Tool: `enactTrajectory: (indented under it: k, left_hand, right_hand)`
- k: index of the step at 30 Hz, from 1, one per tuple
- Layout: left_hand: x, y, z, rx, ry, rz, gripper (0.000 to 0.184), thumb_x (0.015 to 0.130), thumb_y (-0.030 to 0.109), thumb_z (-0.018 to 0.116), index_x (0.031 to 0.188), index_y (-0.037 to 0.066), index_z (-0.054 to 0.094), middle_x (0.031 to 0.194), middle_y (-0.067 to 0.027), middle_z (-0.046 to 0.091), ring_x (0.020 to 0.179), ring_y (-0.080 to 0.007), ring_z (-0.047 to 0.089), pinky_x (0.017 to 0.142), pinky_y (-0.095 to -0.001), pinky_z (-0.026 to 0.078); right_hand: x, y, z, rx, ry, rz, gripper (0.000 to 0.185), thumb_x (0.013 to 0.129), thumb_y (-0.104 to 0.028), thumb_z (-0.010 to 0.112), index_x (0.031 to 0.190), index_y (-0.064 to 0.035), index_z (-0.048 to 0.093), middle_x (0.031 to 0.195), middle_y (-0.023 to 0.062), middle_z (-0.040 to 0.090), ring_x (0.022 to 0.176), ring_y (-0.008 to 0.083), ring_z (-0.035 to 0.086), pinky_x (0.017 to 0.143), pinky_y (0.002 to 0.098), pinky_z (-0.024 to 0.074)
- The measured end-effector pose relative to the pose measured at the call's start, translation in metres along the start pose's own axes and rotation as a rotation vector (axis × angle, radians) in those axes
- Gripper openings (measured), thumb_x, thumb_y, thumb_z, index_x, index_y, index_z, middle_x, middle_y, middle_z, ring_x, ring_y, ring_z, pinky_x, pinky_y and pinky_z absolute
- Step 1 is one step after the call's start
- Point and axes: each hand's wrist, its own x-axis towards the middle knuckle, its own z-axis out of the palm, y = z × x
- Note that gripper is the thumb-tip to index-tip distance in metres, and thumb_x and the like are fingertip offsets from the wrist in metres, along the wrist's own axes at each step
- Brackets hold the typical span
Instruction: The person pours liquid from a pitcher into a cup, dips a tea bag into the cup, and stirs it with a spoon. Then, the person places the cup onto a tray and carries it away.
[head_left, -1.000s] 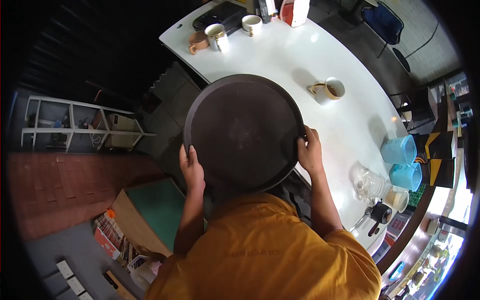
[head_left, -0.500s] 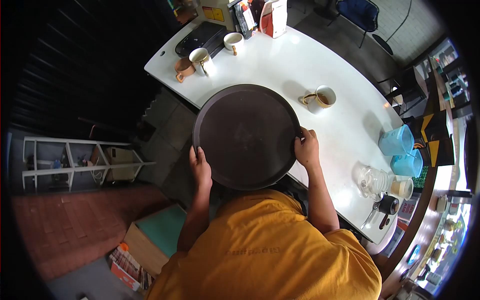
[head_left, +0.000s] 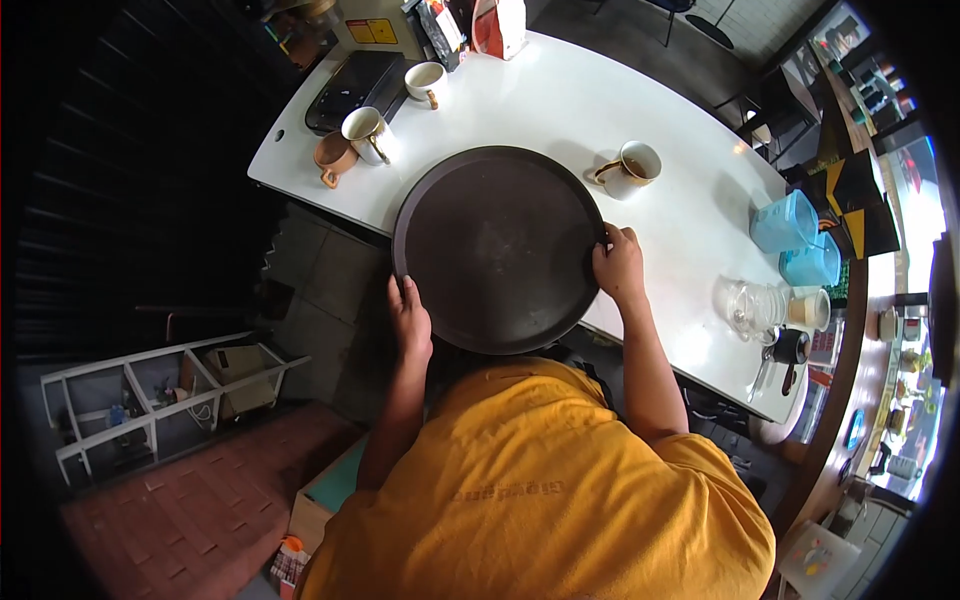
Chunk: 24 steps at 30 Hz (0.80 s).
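Observation:
A round dark tray (head_left: 500,250) with a raised rim is held between my two hands, its inside bare and facing up. My left hand (head_left: 411,318) grips the left edge, thumb over the rim. My right hand (head_left: 619,265) is closed on the right edge. Beyond the tray, a white mug with a gold handle (head_left: 633,168) and a dark drink inside stands on the white table (head_left: 690,240). Further left on the table are a brown cup (head_left: 335,158), a white mug (head_left: 369,136) and a smaller white cup (head_left: 427,86).
A black device (head_left: 358,90) sits at the table's far left, and a red and white bag (head_left: 499,28) at the back. On the right stand blue containers (head_left: 785,222), glassware (head_left: 755,308) and a black-handled tool (head_left: 791,348). A white shelf (head_left: 160,400) is at lower left.
The view has turned, so the table and its cups appear shifted left and the shelf lower. The tray has moved further over the table, with both hands still gripping it.

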Motion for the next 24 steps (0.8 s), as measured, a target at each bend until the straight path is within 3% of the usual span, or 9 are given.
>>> enactTrajectory:
  k: [2,4,5,8,14,16,22,24]
  left_hand:
    - [0.003,0.002,-0.001,-0.005,-0.018,-0.001,0.059,0.100,0.037,0.043,0.142,-0.002,0.028,0.144,-0.0183,0.035,0.133,-0.0263,0.034,0.108,-0.0352,0.028]
    - [0.004,0.003,-0.002,-0.014,-0.031,-0.002,0.059,0.100,0.036,0.043,0.142,-0.001,0.028,0.144,-0.0180,0.035,0.133,-0.0258,0.035,0.108,-0.0351,0.029]
    - [0.005,0.004,-0.002,-0.057,-0.050,-0.004,0.058,0.100,0.036,0.043,0.142,-0.001,0.028,0.144,-0.0176,0.036,0.132,-0.0257,0.035,0.108,-0.0349,0.029]
    - [0.007,0.004,-0.005,-0.129,-0.104,-0.003,0.059,0.100,0.036,0.043,0.142,-0.002,0.028,0.144,-0.0172,0.035,0.132,-0.0251,0.035,0.108,-0.0344,0.029]
    - [0.017,-0.011,-0.016,-0.153,-0.137,0.016,0.057,0.101,0.033,0.041,0.142,-0.004,0.029,0.146,-0.0161,0.034,0.134,-0.0226,0.034,0.110,-0.0329,0.027]
    - [0.015,-0.010,-0.021,-0.159,-0.164,0.020,0.054,0.101,0.031,0.041,0.140,-0.004,0.032,0.145,-0.0145,0.036,0.133,-0.0217,0.035,0.110,-0.0326,0.027]
    - [0.007,-0.008,-0.034,-0.273,-0.252,-0.039,0.047,0.101,0.029,0.040,0.138,-0.002,0.040,0.138,-0.0104,0.046,0.127,-0.0194,0.043,0.107,-0.0323,0.032]
    - [0.003,-0.010,-0.036,-0.225,-0.224,-0.121,0.044,0.101,0.027,0.042,0.137,0.002,0.042,0.128,-0.0062,0.053,0.114,-0.0132,0.051,0.092,-0.0288,0.043]
  right_hand:
    - [0.004,-0.006,0.000,-0.055,-0.009,0.042,0.035,0.078,-0.008,0.059,0.112,0.0016,0.060,0.100,0.0203,0.059,0.092,0.0359,0.059,0.082,0.0422,0.0479]
    - [0.011,-0.019,0.002,0.074,0.294,-0.014,0.034,0.081,-0.014,0.061,0.112,0.0013,0.060,0.101,0.0178,0.061,0.085,0.0325,0.061,0.078,0.0403,0.0491]
    - [0.015,-0.036,-0.007,0.220,0.262,0.076,0.037,0.084,-0.020,0.063,0.114,0.0011,0.059,0.101,0.0167,0.065,0.077,0.0277,0.064,0.073,0.0372,0.0500]
    - [0.034,-0.052,0.003,0.316,0.304,0.152,0.041,0.086,-0.021,0.062,0.120,0.0008,0.057,0.100,0.0173,0.067,0.071,0.0238,0.066,0.071,0.0342,0.0501]
    - [0.069,-0.051,0.037,0.613,0.264,0.242,0.050,0.090,-0.021,0.060,0.124,0.0128,0.047,0.102,0.0196,0.066,0.080,0.0181,0.068,0.075,0.0304,0.0504]
    - [0.074,-0.053,0.042,0.834,0.325,0.234,0.042,0.093,-0.020,0.058,0.118,0.0122,0.050,0.100,0.0153,0.065,0.082,0.0170,0.067,0.071,0.0272,0.0503]
    - [0.086,-0.051,0.043,1.051,0.411,0.268,0.026,0.096,-0.019,0.054,0.101,0.0065,0.056,0.094,0.0099,0.064,0.082,0.0157,0.066,0.068,0.0243,0.0501]
    - [0.084,-0.050,0.041,1.039,0.410,0.292,0.024,0.097,-0.017,0.052,0.097,0.0065,0.057,0.091,0.0092,0.064,0.079,0.0139,0.065,0.067,0.0239,0.0493]
